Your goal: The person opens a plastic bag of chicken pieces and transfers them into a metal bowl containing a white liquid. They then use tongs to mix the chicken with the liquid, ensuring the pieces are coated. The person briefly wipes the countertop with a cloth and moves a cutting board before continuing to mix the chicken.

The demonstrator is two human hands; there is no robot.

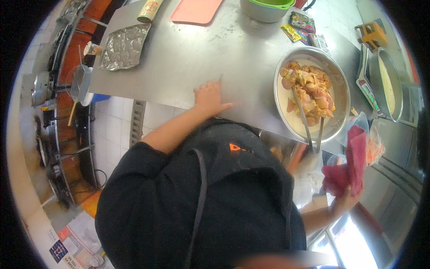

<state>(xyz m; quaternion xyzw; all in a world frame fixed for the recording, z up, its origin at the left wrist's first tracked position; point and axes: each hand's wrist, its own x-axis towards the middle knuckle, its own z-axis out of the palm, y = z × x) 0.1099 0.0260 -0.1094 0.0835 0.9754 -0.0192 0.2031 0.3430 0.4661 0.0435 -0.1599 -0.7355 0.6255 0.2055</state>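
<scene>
My left hand [210, 98] rests palm down on the front edge of a stainless steel table [188, 60], thumb apart from the fingers, with nothing in it. A small thin dark mark or object lies just beyond its fingertips; I cannot tell which. Off to the right, past the table, my right hand [351, 199] grips a bunched dark pink cloth [356, 161], partly covering the fingers. Between the hands stands a metal bowl [344, 111] with raw, yellowish chicken pieces [310, 87] over a pale layer. Metal tongs [304, 121] lean in it, their bent end over the near rim.
A foil sheet [125, 47], a cylindrical can [148, 11] and a pink cutting board [196, 10] lie towards the back. Behind the bowl are a pot [262, 12] and several small packets [302, 25]. A digital scale [368, 92] and another metal bowl [399, 90] stand right.
</scene>
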